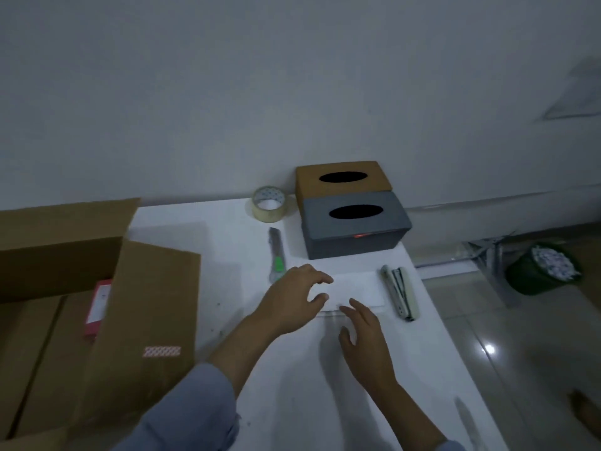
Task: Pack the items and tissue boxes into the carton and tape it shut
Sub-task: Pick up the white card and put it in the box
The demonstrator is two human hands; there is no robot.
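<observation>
An open brown carton point(146, 307) stands at the left of the white table point(292, 402), flaps up, with a red-edged flat box point(97, 304) lying inside. A white flat box point(357, 289) lies on the table in front of me. My left hand point(292, 301) reaches over its left end with fingers curled toward it; whether they grip it is unclear. My right hand point(364, 340) touches its near edge with straight fingers. A grey tissue box point(354, 226) and a brown tissue box point(341, 182) sit at the back. A tape roll point(269, 204) stands left of them.
A utility knife point(276, 255) with a green slider lies between the tape and my left hand. A stapler point(401, 294) lies right of the white box, close to the table's right edge. A green bin point(543, 268) stands on the tiled floor at the right.
</observation>
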